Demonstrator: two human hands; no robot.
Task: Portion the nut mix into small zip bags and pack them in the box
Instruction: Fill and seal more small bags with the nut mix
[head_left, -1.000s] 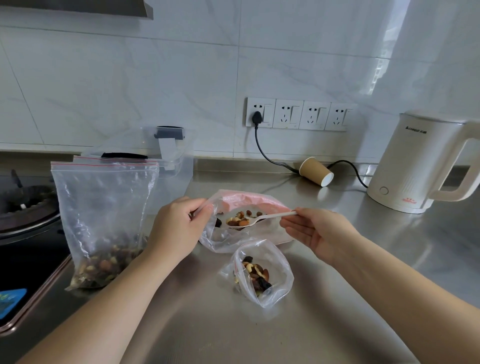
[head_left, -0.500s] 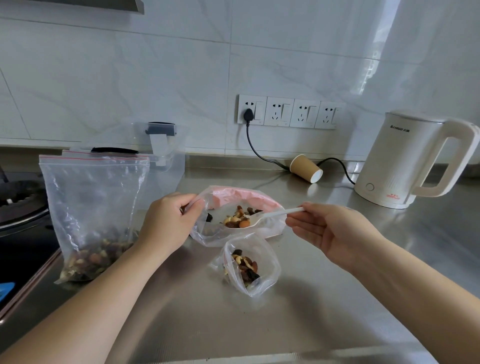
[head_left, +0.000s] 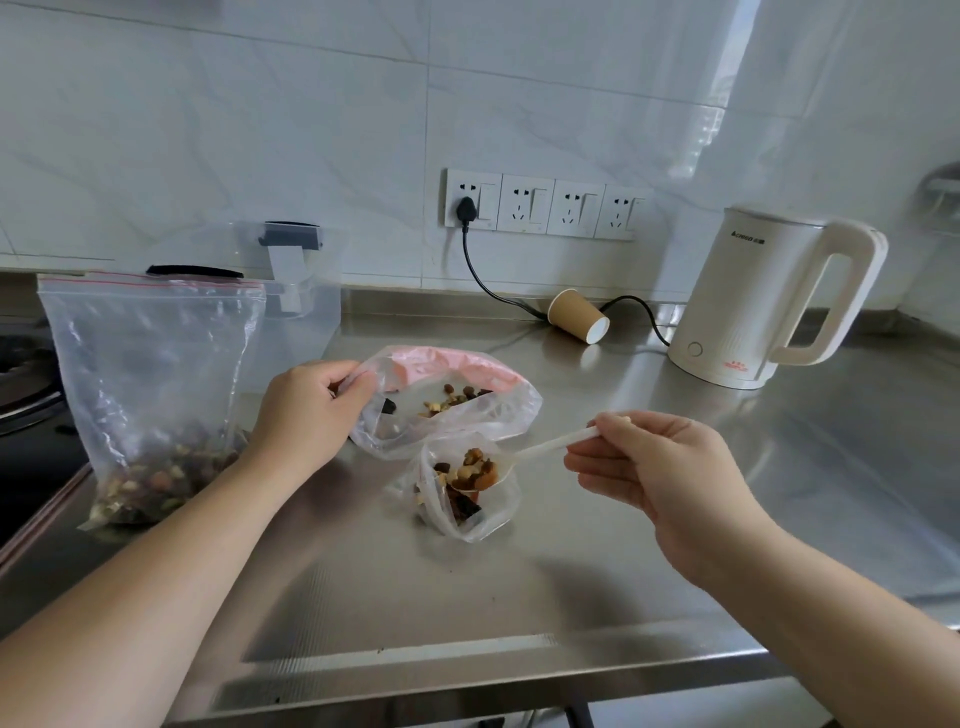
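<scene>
Here we see the left hand (head_left: 306, 413) pinching the rim of a clear bag with a pink zip strip (head_left: 470, 402), which lies on the steel worktop (head_left: 597, 571) with its mouth held open and a few nuts inside. The right hand (head_left: 657, 467) is closed around the handle of a white plastic spoon (head_left: 550, 446), whose bowl, heaped with nut mix, sits at the mouth of a small zip bag (head_left: 470, 506). That small bag stands on the worktop just in front of the pink-strip bag, touching it, and already holds some nuts and dark pieces. To the left, a large zip bag (head_left: 150, 384) with a red seal line stands upright, its bottom filled with nut mix. Behind it rests a clear plastic box (head_left: 306, 306) with its lid raised. Further back, a brown paper cup (head_left: 577, 315) lies on its side near a black cord, and a white electric kettle (head_left: 763, 296) stands at the right.
</scene>
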